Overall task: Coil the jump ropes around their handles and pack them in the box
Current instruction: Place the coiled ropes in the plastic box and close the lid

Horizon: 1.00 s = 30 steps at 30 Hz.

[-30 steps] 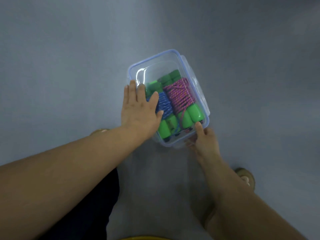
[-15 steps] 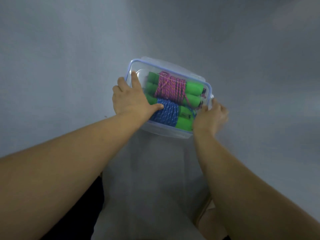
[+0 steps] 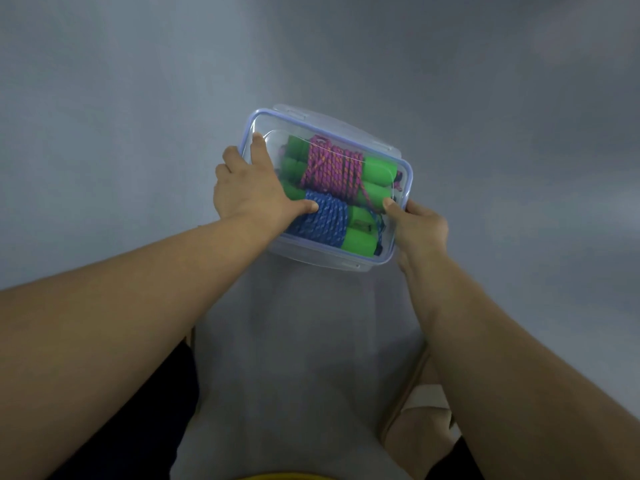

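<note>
Over the plain grey floor [image 3: 104, 98], your left hand [image 3: 249, 188] curls its fingers [image 3: 259, 147] round the left end of the lidded clear box [image 3: 311, 252], pink rope [image 3: 332, 168] and blue rope [image 3: 322, 220] coiled inside; your right hand [image 3: 417, 230] grips its right end, fingers clenched on it.

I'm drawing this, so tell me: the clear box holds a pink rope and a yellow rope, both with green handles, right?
Not quite. The head view shows no yellow rope: beside the pink rope in the clear box lies a blue rope. Both do have green handles.
</note>
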Each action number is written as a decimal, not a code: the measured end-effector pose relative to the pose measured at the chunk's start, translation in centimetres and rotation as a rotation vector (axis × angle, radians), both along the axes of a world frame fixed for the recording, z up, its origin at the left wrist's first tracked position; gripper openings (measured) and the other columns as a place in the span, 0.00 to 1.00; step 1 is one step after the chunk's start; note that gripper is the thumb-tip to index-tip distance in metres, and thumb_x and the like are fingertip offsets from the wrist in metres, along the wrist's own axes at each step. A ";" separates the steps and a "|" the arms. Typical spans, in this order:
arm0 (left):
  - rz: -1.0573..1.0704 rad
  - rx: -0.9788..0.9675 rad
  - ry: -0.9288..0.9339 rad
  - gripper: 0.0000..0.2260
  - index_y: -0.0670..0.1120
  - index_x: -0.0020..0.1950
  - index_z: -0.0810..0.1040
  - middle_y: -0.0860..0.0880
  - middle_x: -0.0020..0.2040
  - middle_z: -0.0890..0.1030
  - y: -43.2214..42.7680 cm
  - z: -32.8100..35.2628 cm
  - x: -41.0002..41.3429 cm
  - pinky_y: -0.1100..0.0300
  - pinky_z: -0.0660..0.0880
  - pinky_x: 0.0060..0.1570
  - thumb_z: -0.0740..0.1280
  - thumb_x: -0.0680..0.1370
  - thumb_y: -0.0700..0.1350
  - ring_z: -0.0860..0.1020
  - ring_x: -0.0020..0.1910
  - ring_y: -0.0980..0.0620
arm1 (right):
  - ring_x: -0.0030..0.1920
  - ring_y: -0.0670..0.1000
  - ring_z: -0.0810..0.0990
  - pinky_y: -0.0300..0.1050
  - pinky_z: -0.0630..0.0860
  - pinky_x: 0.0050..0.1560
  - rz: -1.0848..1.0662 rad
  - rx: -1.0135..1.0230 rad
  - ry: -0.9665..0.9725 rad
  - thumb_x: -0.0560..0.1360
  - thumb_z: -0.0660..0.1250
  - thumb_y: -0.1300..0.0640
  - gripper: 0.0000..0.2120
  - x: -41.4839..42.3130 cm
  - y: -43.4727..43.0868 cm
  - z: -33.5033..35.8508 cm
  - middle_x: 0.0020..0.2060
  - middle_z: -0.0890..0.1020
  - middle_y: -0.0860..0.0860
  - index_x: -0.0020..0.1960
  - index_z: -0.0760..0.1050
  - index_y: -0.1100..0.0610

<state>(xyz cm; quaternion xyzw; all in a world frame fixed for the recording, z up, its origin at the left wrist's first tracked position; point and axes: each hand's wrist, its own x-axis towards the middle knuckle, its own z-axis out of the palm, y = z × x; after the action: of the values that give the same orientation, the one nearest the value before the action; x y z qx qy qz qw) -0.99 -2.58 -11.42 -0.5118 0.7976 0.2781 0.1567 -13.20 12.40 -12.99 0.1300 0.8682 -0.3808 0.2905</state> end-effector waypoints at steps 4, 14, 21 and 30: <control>-0.072 -0.003 0.086 0.53 0.50 0.76 0.52 0.41 0.73 0.57 -1.2 0.1 0.4 0.49 0.63 0.65 0.76 0.60 0.64 0.60 0.70 0.41 | 0.45 0.54 0.83 0.55 0.80 0.51 -0.082 -0.021 -0.052 0.70 0.72 0.55 0.14 2.0 0.7 0.2 0.44 0.84 0.53 0.54 0.79 0.59; 0.735 0.315 0.368 0.41 0.47 0.75 0.56 0.41 0.73 0.61 3.7 -1.9 5.1 0.48 0.65 0.68 0.73 0.69 0.55 0.65 0.69 0.43 | 0.71 0.54 0.62 0.42 0.57 0.70 0.426 0.152 0.350 0.73 0.66 0.60 0.29 3.4 -0.1 2.5 0.70 0.65 0.56 0.71 0.61 0.62; 0.919 0.491 0.575 0.27 0.44 0.66 0.71 0.42 0.60 0.78 3.0 -2.0 3.6 0.46 0.73 0.61 0.68 0.69 0.52 0.77 0.58 0.42 | 0.65 0.57 0.71 0.46 0.68 0.60 0.756 0.221 0.222 0.78 0.60 0.46 0.24 0.7 -4.7 0.8 0.66 0.72 0.56 0.69 0.66 0.57; 0.568 0.045 0.402 0.21 0.47 0.69 0.71 0.47 0.67 0.70 -0.5 -1.5 4.1 0.62 0.62 0.64 0.65 0.78 0.51 0.69 0.66 0.48 | 0.49 0.54 0.73 0.44 0.69 0.52 0.511 0.123 0.182 0.71 0.69 0.54 0.14 5.5 -2.3 -0.1 0.50 0.75 0.56 0.52 0.77 0.62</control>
<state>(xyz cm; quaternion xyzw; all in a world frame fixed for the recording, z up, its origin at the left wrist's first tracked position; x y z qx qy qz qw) 3.14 -3.06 -12.87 -0.6447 0.6321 0.4231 -0.0758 -7.70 10.14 -13.09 -0.1107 0.9167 -0.2520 0.2895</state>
